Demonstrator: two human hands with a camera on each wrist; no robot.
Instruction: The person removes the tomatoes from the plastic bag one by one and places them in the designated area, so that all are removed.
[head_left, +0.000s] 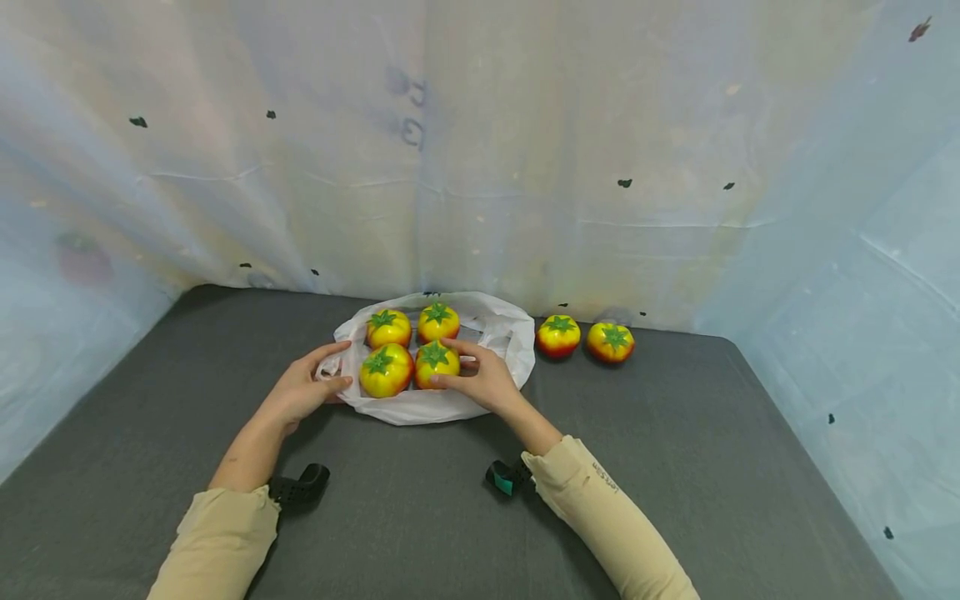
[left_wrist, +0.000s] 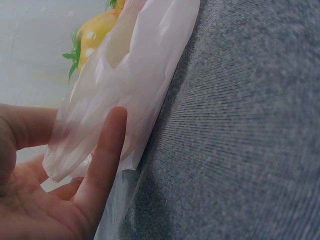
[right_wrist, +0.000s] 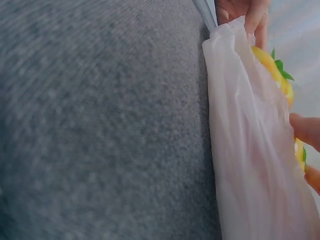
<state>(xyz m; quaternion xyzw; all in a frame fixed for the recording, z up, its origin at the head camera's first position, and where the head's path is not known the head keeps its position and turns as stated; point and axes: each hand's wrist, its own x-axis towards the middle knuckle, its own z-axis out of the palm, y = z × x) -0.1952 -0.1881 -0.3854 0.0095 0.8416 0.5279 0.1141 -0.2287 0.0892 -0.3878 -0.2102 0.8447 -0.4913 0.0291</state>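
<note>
A white plastic bag (head_left: 408, 411) lies spread open on the dark table, with several yellow-and-red tomatoes (head_left: 384, 375) with green leafy tops sitting in its mouth. At the bag's left edge, my left hand (head_left: 300, 387) holds the plastic between thumb and fingers; the left wrist view shows the bag's side (left_wrist: 112, 95) in that grasp. My right hand (head_left: 486, 379) reaches over the bag's front right and grips the front-right tomato (head_left: 427, 364) between thumb and fingers. From the right wrist, the bag's wall (right_wrist: 250, 150) hides most of the fruit.
Two more tomatoes, one near the bag (head_left: 558, 337) and one farther right (head_left: 611, 342), stand by the table's back edge. Pale plastic sheeting (head_left: 510, 150) hangs behind and along both sides of the dark table (head_left: 420, 517).
</note>
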